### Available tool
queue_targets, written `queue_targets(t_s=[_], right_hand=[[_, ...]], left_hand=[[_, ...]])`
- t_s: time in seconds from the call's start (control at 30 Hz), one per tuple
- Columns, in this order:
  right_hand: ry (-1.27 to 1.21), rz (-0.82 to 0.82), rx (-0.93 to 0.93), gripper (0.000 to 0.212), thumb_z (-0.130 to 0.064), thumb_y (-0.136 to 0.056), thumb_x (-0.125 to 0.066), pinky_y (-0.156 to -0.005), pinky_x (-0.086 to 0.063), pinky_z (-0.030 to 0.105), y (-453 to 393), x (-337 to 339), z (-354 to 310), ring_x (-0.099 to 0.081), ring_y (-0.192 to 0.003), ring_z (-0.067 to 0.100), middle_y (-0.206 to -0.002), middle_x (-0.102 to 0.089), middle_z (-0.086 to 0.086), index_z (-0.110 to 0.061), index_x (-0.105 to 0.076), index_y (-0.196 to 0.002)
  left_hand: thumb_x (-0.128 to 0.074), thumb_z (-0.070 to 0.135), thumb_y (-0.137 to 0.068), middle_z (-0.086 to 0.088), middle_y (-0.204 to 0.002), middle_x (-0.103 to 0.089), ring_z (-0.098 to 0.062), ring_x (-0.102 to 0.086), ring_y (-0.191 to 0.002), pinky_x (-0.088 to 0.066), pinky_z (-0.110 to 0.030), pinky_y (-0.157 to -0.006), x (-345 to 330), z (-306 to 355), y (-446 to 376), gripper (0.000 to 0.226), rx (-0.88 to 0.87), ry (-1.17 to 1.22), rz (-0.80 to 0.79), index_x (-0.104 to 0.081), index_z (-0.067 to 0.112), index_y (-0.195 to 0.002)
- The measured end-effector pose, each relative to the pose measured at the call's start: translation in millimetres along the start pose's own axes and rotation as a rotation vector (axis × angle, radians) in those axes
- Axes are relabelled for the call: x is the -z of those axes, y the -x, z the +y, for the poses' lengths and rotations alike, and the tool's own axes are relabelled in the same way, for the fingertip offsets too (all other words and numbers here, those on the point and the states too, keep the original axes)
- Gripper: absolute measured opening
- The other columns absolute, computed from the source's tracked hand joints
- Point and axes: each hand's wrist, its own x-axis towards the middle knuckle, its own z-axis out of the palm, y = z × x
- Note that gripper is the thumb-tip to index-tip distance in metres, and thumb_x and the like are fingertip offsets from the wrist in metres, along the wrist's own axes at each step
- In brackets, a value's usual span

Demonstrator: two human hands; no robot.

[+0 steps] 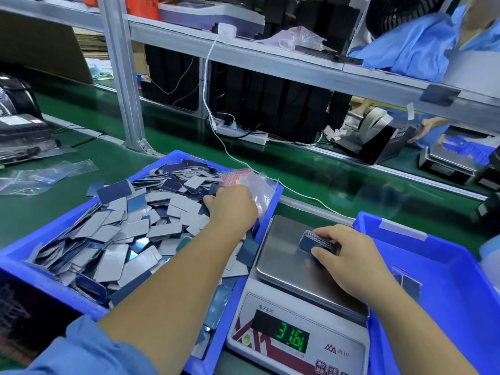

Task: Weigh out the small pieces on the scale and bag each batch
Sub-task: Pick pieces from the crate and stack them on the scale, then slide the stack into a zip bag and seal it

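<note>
White pwr strip w/ cables under metal shelf, tape dispenser to its right.

Brushed stainless steel weighing pan on the white plastic digital scale: satin, faint smears, soft reflections. Scale face is glossy printed film. Two blue moulded plastic trays, left tray and right tray: smooth, semi-gloss. Small flat rectangular pieces in left tray: matt grey on one face, glossy dark blue or mirror-like on the other. Clear thin plastic bags: crinkled, shiny. Green worktop: smooth, slight sheen. Grey aluminium frame post: matt, extruded. Light blue cloth sleeve: woven, matt.
</note>
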Motion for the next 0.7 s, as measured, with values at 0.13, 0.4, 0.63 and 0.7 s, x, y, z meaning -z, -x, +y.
queue_targets(t_s=[0.13, 0.4, 0.63, 0.7], right_hand=[[-0.007, -0.01, -0.01, 0.023, -0.021, -0.086, -0.071, -0.072, -0.033, 0.001, -0.3, -0.2, 1.5, -0.049, -0.091, -0.015, -0.092, -0.061, -0.023, -0.035, -0.071, -0.104], [-0.047, -0.003, -0.022, 0.023, -0.019, -0.085, -0.073, -0.074, -0.034, 0.001, 0.0, -0.8, -0.4, -0.05, -0.092, -0.013, -0.092, -0.062, -0.023, -0.036, -0.071, -0.101], [-0.16, 0.102, -0.075, 0.027, -0.016, -0.082, -0.075, -0.069, -0.036, 0.005, 11.9, -5.2, -12.1, -0.053, -0.079, -0.008, -0.088, -0.064, -0.021, -0.04, -0.067, -0.093], [-0.16, 0.126, -0.083, 0.026, -0.017, -0.082, -0.075, -0.068, -0.036, 0.005, 14.4, -5.9, -15.7, -0.053, -0.079, -0.008, -0.088, -0.064, -0.023, -0.039, -0.069, -0.095]], left_hand=[[-0.049, 0.007, -0.085, 0.005, -0.073, -0.055, -0.025, -0.049, -0.082, -0.03, -0.037, -0.078, 5.0, -5.6, 0.8, 0.024, -0.01, 0.088, 0.071, -0.061, 0.027, -0.08], [-0.042, 0.003, -0.089, -0.006, -0.101, -0.062, -0.029, -0.059, -0.084, -0.039, -0.032, -0.055, 9.4, -11.4, 0.5, 0.06, -0.003, 0.399, 0.102, -0.049, 0.035, -0.14], [-0.047, -0.002, -0.084, -0.007, -0.131, -0.06, -0.031, -0.062, -0.098, -0.056, -0.04, -0.078, 15.3, -12.8, 5.2, 0.074, -0.071, 0.44, -0.002, -0.044, 0.038, -0.147], [-0.045, -0.001, -0.087, -0.003, -0.12, -0.062, -0.026, -0.063, -0.086, -0.052, -0.032, -0.064, 15.0, -12.1, 5.4, 0.07, -0.088, 0.467, -0.025, -0.047, 0.04, -0.144]])
